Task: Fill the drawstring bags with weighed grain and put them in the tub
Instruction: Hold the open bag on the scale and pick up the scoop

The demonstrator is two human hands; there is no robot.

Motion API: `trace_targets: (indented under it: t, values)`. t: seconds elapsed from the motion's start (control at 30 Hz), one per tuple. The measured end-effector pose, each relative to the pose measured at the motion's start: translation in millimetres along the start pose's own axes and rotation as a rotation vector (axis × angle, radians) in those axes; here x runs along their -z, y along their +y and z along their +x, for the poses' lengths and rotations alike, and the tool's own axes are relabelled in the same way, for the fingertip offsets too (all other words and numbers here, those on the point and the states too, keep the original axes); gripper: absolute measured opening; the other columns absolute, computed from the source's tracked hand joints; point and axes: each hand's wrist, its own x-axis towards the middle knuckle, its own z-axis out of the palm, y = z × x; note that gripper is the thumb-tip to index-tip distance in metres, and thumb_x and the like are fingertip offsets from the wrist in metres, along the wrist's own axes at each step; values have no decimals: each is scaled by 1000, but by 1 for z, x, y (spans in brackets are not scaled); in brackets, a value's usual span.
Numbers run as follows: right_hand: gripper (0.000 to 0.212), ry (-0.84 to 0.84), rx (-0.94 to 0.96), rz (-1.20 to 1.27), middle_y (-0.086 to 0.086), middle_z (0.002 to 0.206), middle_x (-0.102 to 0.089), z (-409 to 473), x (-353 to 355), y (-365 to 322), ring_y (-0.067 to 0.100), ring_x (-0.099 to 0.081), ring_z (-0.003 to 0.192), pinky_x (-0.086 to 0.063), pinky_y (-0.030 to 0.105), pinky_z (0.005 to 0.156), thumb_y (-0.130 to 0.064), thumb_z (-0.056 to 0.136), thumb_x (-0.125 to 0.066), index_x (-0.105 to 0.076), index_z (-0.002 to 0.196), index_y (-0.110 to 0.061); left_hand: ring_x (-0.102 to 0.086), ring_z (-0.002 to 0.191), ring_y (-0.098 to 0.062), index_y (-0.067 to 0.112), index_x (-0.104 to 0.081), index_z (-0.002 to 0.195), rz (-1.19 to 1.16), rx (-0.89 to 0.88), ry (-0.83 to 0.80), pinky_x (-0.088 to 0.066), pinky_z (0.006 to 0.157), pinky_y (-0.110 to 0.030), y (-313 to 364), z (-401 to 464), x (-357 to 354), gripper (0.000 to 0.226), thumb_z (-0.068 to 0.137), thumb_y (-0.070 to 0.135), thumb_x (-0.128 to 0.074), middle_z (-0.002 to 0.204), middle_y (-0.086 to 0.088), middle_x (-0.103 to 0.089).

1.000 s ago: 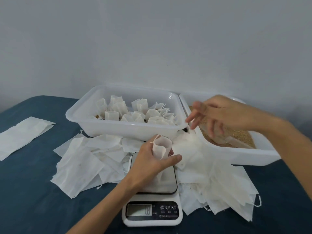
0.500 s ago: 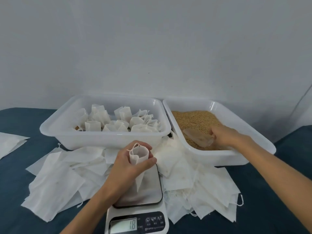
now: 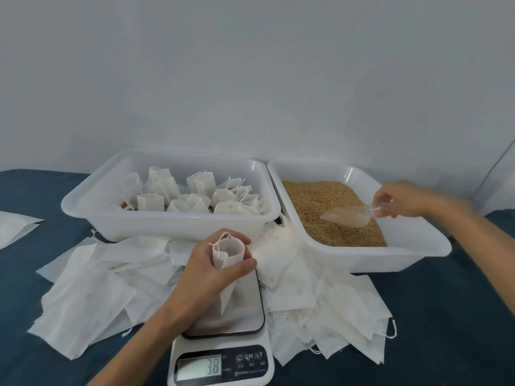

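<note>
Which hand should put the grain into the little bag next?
The right hand, most likely. It already grips the clear scoop, which lies on the grain in the right tub. The left hand holds the empty bag open over the scale.

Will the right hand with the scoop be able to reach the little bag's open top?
Probably yes. The right hand holds the clear plastic scoop in the brown grain, and nothing stands between it and the white drawstring bag, which the left hand holds mouth-up over the scale.
</note>
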Motion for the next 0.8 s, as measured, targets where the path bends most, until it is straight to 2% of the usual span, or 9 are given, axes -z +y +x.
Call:
trace_targets:
  t: [0.13, 0.2, 0.27, 0.37, 0.47, 0.57, 0.63, 0.7, 0.8]
  values:
    - [9, -140, -22, -85, -6, 93, -72, -4, -2, -9, 8, -70, 76, -53, 28, 76, -33, 89, -77, -72, 91, -25, -65, 75, -9, 25, -72, 94, 7, -2, 3, -53, 69, -19, 0, 0, 1, 21, 76, 22, -82, 85, -6, -74]
    - [12, -101, -5, -82, -5, 88, -72, 1, -17, -18, 9, -67, 75, -55, 29, 76, -35, 90, -75, -71, 87, -24, -65, 75, -9, 24, -72, 95, 5, -6, 2, -52, 69, -19, 0, 0, 1, 21, 76, 22, -83, 84, -6, -74]
    - [24, -38, 16, -59, -3, 84, -70, 9, -35, -30, 12, -62, 71, -53, 32, 73, -39, 92, -72, -71, 87, -15, -65, 75, -9, 24, -72, 94, 2, -7, 5, -52, 68, -19, 0, 0, 0, 22, 76, 22, -83, 84, -6, -74]
    - [40, 62, 64, 8, 4, 71, -62, 20, -56, -49, 16, -51, 63, -45, 32, 63, -42, 93, -69, -68, 81, -4, -66, 76, -10, 26, -72, 93, -4, 1, 13, -53, 69, -20, 0, 0, 1, 22, 75, 23, -83, 86, -7, -74]
    - [43, 163, 91, 17, -2, 60, -51, 29, -63, -65, 14, -43, 54, -32, 28, 53, -42, 93, -69, -54, 63, -15, -66, 75, -11, 28, -72, 93, 7, 3, 7, -53, 69, -20, 0, 0, 1, 21, 75, 24, -83, 86, -7, -74]
    - [43, 201, 72, 52, -2, 61, -53, 35, -64, -69, 14, -44, 53, -35, 29, 53, -33, 94, -71, -49, 61, -16, -65, 75, -10, 29, -72, 93, 18, 5, 7, -53, 69, -20, -1, 0, 2, 21, 76, 25, -83, 85, -7, -74]
    - [41, 211, 25, 110, 2, 68, -62, 36, -64, -63, 14, -47, 55, -38, 29, 55, -27, 92, -74, -50, 62, -13, -66, 76, -10, 29, -72, 93, 20, 7, 12, -53, 70, -21, -1, 0, 2, 21, 75, 25, -83, 86, -8, -74]
    - [30, 257, -17, 154, 7, 75, -67, 33, -67, -51, 12, -52, 59, -40, 28, 56, -22, 91, -75, -60, 70, -6, -66, 77, -10, 28, -72, 93, 10, 5, 14, -53, 70, -21, -1, 0, 2, 21, 75, 25, -83, 87, -8, -74]
    - [16, 333, -50, 259, 2, 92, -69, 26, -76, -34, 16, -62, 80, -50, 32, 74, -20, 90, -75, -70, 91, -5, -65, 77, -10, 26, -72, 94, 7, -3, 9, -53, 69, -21, -1, 1, 2, 22, 76, 24, -83, 87, -8, -74]
